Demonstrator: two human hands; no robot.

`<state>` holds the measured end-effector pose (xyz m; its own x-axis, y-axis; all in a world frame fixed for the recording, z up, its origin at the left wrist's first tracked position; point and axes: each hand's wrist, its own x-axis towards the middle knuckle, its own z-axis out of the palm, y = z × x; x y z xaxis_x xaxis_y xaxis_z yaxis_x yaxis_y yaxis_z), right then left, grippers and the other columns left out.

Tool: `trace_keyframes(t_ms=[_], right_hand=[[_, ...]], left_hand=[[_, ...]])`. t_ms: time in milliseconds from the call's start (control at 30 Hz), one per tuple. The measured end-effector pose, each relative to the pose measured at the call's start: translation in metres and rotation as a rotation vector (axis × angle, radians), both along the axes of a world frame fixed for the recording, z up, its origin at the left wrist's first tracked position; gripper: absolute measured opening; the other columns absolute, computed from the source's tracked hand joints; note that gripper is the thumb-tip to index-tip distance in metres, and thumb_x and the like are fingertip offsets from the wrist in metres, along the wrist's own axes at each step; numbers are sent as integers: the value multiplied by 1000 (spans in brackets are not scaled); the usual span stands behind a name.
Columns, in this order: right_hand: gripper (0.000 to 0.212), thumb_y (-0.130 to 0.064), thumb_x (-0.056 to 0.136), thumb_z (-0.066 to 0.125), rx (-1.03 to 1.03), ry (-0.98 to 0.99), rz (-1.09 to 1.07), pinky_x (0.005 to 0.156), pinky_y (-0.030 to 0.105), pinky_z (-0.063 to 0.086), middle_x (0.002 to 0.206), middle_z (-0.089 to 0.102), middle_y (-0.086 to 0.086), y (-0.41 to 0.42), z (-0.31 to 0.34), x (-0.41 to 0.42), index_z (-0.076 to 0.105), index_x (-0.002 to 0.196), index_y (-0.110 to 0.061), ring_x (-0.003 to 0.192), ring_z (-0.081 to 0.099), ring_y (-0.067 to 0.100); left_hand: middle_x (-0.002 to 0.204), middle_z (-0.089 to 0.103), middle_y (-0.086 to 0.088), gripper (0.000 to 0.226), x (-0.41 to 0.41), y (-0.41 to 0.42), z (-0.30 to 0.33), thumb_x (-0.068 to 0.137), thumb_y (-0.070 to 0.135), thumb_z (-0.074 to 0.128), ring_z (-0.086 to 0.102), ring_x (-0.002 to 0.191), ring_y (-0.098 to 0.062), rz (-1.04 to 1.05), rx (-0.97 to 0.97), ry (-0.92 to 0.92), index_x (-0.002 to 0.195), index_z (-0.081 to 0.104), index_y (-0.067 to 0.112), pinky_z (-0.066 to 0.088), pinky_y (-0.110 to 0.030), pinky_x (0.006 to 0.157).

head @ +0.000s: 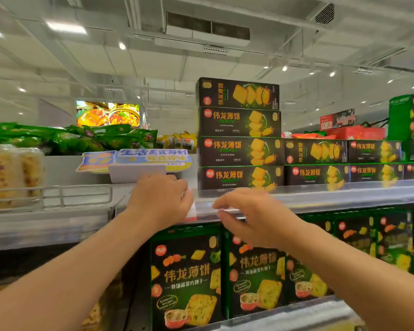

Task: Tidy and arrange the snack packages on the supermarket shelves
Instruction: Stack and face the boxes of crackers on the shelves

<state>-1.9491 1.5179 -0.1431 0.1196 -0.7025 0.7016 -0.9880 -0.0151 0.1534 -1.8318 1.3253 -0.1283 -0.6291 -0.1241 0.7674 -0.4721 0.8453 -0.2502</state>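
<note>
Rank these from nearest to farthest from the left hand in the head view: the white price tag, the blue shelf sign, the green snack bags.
1. White price tag: touching the left hand, at its right edge.
2. Blue shelf sign: just above the hand.
3. Green snack bags: upper left, behind.

Top shelf [320, 199]: four-high box stack [239, 134] centre; two-high box rows [344, 163] to its right; bagged snacks [69, 139] far left. Upright boxes [187, 278] on shelf below.
</note>
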Motion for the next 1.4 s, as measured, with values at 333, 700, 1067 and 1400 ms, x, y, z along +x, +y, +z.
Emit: trace_keyframes(t_ms=[333,700,1067,1400], right_hand=[[32,-28,90,59,-240,143,-124,96,39,45,124,59,5,-7,167,-88,61,120,-16,115,53,26],[79,-56,88,58,-48,-93,-309,104,43,38,149,43,4,-46,240,-110,24,151,-26,131,44,29],[44,-57,82,65,9,-41,-330,60,30,37,94,51,-4,-54,253,-111,46,108,-27,89,51,20],[46,-49,84,67,-132,-2,-169,68,35,53,92,59,-7,-43,259,-92,49,121,-28,81,58,13]], left_hand=[[60,52,9,42,-26,-13,-1,88,52,26,47,56,-11,124,219,256,62,47,26,26,-27,47],[54,51,7,36,-26,-9,-6,89,39,37,46,52,-8,182,199,259,59,48,23,24,-28,45],[52,50,6,41,-23,-5,-7,83,45,25,46,51,-10,115,199,273,57,46,22,23,-27,45],[52,50,7,41,-21,-5,-6,94,38,40,47,51,-9,82,209,284,56,46,23,24,-25,46]])
